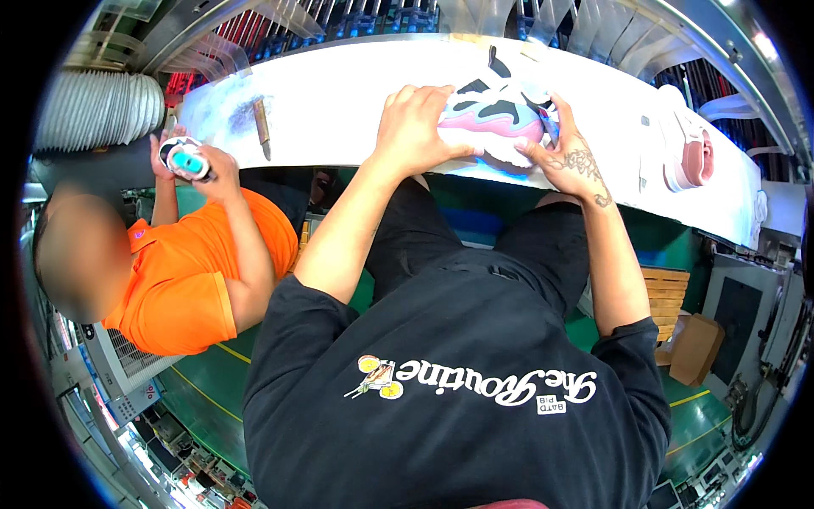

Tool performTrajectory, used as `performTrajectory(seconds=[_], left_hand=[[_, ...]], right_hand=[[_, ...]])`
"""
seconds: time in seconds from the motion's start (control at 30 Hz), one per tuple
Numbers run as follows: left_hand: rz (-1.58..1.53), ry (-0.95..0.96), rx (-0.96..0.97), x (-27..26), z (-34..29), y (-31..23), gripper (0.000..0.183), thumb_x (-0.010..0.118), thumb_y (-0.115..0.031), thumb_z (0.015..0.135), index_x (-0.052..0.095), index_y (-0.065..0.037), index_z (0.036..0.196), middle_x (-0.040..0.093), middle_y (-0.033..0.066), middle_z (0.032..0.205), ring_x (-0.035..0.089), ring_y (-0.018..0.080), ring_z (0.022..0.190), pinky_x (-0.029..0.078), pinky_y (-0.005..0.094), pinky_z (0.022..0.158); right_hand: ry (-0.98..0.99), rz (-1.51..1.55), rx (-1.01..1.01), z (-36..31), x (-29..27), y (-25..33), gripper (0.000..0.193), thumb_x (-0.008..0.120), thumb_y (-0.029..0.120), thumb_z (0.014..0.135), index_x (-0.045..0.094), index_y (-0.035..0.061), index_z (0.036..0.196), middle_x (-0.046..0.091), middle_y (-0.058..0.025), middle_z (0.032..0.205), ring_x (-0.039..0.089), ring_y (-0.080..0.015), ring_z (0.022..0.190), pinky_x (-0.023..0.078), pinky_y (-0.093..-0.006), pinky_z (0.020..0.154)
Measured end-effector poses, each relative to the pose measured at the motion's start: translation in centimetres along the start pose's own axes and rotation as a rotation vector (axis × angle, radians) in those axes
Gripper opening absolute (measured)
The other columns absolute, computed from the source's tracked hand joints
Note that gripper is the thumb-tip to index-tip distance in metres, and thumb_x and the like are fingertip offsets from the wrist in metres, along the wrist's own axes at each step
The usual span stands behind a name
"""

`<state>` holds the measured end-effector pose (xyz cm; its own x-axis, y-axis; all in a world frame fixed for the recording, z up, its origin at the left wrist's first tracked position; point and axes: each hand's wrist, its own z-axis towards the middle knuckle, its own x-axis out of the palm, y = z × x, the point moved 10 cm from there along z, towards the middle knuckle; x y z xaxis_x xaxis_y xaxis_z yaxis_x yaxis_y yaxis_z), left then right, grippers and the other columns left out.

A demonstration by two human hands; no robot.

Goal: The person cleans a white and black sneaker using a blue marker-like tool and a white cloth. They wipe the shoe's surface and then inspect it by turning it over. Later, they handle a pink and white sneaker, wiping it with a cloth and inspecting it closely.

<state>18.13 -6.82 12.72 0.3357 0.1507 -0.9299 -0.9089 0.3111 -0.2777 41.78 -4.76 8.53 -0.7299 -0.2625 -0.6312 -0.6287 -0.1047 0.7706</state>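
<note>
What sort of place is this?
Probably a shoe factory line: a pink-and-blue sneaker at a long white bench, a co-worker in orange holding what looks like another shoe, and a green floor with yellow lines.

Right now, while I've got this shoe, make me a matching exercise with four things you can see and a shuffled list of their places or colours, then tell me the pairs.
Things:
1. Pink-and-blue shoe
2. Brown tool
3. Co-worker's shirt
4. Floor

Places or colours:
A. Orange
B. Green with yellow lines
C. Lying toward the left end of the white table
D. Between your left hand and right hand

Pairs: 1-D, 2-C, 3-A, 4-B
</note>
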Motion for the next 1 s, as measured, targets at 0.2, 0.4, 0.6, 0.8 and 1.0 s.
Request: performTrajectory(seconds=[0.2,0.4,0.6,0.8,1.0], left_hand=[[-0.004,-0.003,-0.019,-0.2,0.1,-0.1,0.097,0.09,-0.068,0.073,0.066,-0.007,0.144,0.07,0.0166,0.138,0.062,0.0345,0.132,0.044,0.0487,0.115],[-0.136,0.082,-0.097,-0.5,0.3,0.3,0.085,0.09,-0.063,0.075,0.072,-0.004,0.134,0.073,0.0165,0.128,0.065,0.0346,0.121,0.047,0.0478,0.11],[-0.112,0.031,-0.109,-1.0,0.3,-0.7,0.073,0.09,-0.056,0.077,0.075,-0.004,0.125,0.074,0.015,0.119,0.066,0.0326,0.116,0.048,0.0473,0.104],[-0.137,-0.058,-0.041,-1.3,-0.7,-0.7,0.072,0.093,-0.053,0.074,0.074,-0.006,0.126,0.072,0.0116,0.113,0.063,0.0309,0.105,0.047,0.0441,0.094],[-0.153,-0.069,-0.019,-1.4,-1.0,-0.7,0.074,0.096,-0.054,0.07,0.072,-0.006,0.121,0.07,0.0112,0.111,0.063,0.0302,0.104,0.047,0.0439,0.093]], right_hand=[[-0.008,-0.009,0.069,0.0,0.1,-0.3,0.115,0.079,0.073,0.084,0.028,0.0125,0.167,0.051,-0.0318,0.157,0.052,-0.0468,0.146,0.046,-0.0546,0.119],[-0.021,-0.017,0.2,0.5,-2.7,-2.1,0.091,0.066,0.067,0.098,0.041,0.0074,0.161,0.058,-0.0318,0.147,0.063,-0.0415,0.134,0.055,-0.0516,0.106],[-0.214,-0.609,0.219,0.4,-5.4,-7.8,0.071,0.065,0.049,0.103,0.052,0.0015,0.154,0.06,-0.0291,0.135,0.058,-0.0461,0.126,0.048,-0.0541,0.108],[-0.431,-0.245,-0.195,-1.8,-5.4,-3.2,0.053,0.071,0.033,0.102,0.063,0.0,0.142,0.063,-0.027,0.136,0.061,-0.0444,0.126,0.048,-0.0523,0.109],[-0.037,0.327,-0.002,-0.7,2.8,-2.3,0.093,0.084,0.058,0.088,0.05,-0.0028,0.15,0.063,-0.029,0.139,0.061,-0.0424,0.134,0.048,-0.0482,0.113]])
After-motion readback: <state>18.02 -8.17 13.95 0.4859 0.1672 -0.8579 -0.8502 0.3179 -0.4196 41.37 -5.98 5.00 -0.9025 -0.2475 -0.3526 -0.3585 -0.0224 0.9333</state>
